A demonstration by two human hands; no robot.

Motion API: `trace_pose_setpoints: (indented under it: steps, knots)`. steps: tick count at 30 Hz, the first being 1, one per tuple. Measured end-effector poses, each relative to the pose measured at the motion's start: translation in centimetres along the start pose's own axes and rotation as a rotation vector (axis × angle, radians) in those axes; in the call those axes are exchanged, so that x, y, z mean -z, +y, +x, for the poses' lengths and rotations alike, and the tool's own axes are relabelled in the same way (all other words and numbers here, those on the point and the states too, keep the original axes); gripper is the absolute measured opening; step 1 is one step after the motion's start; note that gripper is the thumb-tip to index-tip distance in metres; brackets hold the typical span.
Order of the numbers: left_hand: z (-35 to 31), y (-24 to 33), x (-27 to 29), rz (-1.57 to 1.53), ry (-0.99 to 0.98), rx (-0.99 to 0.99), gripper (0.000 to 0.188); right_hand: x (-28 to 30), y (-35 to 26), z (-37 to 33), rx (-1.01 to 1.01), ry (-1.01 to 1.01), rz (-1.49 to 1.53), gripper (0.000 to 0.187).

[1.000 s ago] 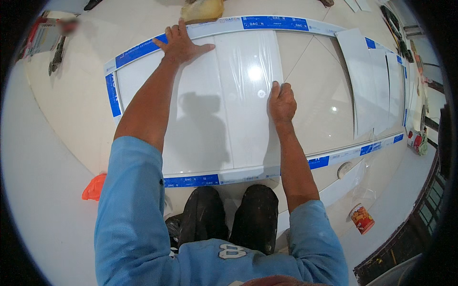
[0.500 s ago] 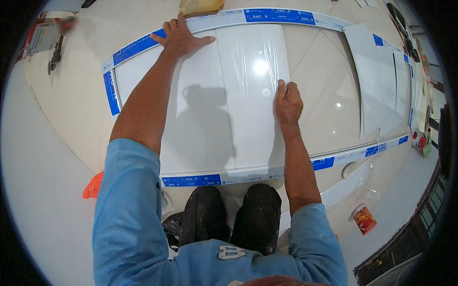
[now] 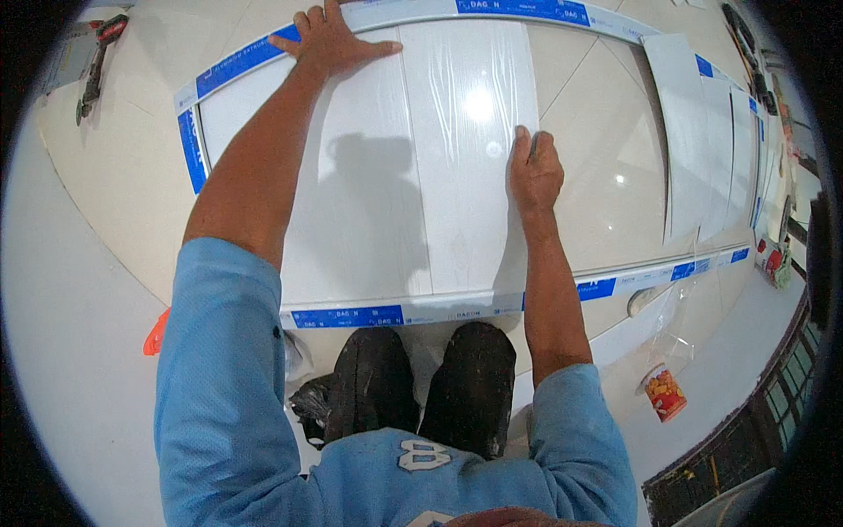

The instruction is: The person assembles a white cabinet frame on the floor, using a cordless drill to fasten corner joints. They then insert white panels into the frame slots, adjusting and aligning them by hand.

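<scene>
A long frame (image 3: 430,312) covered in blue and white protective film lies flat on the tiled floor. White panels fill its left part, the rightmost being a glossy panel (image 3: 474,176) with film wrinkles on it. My left hand (image 3: 334,44) rests on the frame's far bar, fingers spread, thumb reaching over the panels. My right hand (image 3: 537,171) is closed round the glossy panel's right edge, thumb on top; its fingertips are hidden beneath. Right of that edge, bare tiles show inside the frame.
More white strips (image 3: 680,140) lie across the frame's right end. A red and black tool (image 3: 98,70) lies at the far left. Near the right wall are a roll of tape (image 3: 639,301) and a red printed cup (image 3: 664,393). An orange bag (image 3: 156,334) is at the left.
My view has shifted slightly, so the frame appears higher in it. Both hands keep their places on the frame and the panel's edge.
</scene>
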State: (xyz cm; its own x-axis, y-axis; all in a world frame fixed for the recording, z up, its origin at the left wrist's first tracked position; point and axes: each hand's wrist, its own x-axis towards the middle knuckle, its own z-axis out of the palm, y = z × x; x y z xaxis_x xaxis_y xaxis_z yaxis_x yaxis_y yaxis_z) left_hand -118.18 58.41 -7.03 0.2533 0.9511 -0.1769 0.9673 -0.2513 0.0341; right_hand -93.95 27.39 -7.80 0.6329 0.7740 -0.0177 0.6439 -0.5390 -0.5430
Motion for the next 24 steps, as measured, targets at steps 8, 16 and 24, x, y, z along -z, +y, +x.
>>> trace_pose_setpoints:
  steps: [8, 16, 24]
  knots:
    - [-0.5, 2.5, 1.0, -0.082, 0.031, 0.008, 0.153, 0.2, 1.1, 0.2, 0.08, 0.062, -0.085, 0.036]
    - [-0.1, 2.0, 0.7, -0.079, 0.005, 0.01, 0.156, 0.9, 0.4, 0.2, -0.017, -0.034, -0.035, 0.037]
    - [-0.2, 1.1, -0.5, -0.017, 0.027, -0.115, 0.148, 0.3, 0.9, 0.0, -0.023, 0.005, -0.062, 0.036]
